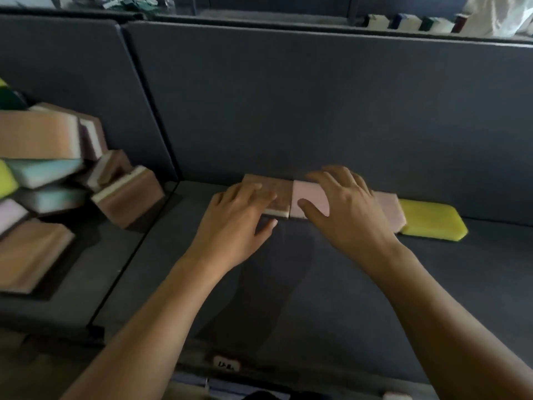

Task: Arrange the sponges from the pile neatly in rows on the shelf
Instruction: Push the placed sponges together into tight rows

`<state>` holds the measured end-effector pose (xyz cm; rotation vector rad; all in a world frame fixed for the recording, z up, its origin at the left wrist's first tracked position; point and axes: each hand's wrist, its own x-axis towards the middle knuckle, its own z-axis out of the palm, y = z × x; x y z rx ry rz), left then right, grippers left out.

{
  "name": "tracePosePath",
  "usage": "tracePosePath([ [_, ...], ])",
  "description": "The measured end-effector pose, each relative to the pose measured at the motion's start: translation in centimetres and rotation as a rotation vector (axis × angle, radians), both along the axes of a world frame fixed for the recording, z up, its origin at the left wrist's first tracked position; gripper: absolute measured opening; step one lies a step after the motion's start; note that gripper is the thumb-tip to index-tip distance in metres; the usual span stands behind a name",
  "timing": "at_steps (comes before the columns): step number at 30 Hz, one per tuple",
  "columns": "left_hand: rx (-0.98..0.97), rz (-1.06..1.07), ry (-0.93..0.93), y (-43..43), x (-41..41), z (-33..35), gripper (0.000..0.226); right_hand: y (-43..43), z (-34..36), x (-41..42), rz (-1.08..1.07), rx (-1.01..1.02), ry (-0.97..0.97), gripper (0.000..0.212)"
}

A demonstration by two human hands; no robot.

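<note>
A row of sponges lies against the back wall of the dark grey shelf (331,284): a brown sponge (281,189), a pink sponge (313,197), a second pink sponge (389,207) and a yellow sponge (432,223). My left hand (239,223) rests flat on the brown sponge with straight fingers. My right hand (349,206) lies over the first pink sponge, fingers spread, thumb touching its top. The pile of sponges (52,183), brown, teal, pink and yellow-green, is heaped in the left compartment.
A seam in the shelf (135,249) separates the pile's compartment from the row's. A white label (226,365) sits on the shelf's front edge. More sponges (409,24) stand on a surface behind the back wall.
</note>
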<state>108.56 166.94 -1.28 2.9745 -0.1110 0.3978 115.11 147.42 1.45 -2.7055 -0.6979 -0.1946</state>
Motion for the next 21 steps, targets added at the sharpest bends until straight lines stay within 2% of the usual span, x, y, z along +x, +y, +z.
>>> tracePosePath([
  [6, 0.028, 0.238, -0.121, 8.0, -5.7, 1.1, 0.044, 8.9, 0.1, -1.8, 0.286, 0.034, 0.002, 0.05],
  [11, 0.081, 0.425, -0.121, 13.3, -10.7, 1.7, 0.041, 16.2, -0.1, -4.2, 0.459, 0.029, -0.043, 0.052],
  [16, 0.109, 0.472, -0.12, 16.8, -13.9, 1.5, 0.04, 21.9, -0.3, -5.3, 0.559, 0.026, -0.07, 0.055],
  [21, 0.093, 0.452, -0.141, 19.1, -14.2, 0.7, 0.041, 25.4, -0.4, -4.7, 0.54, 0.017, -0.046, 0.057],
])
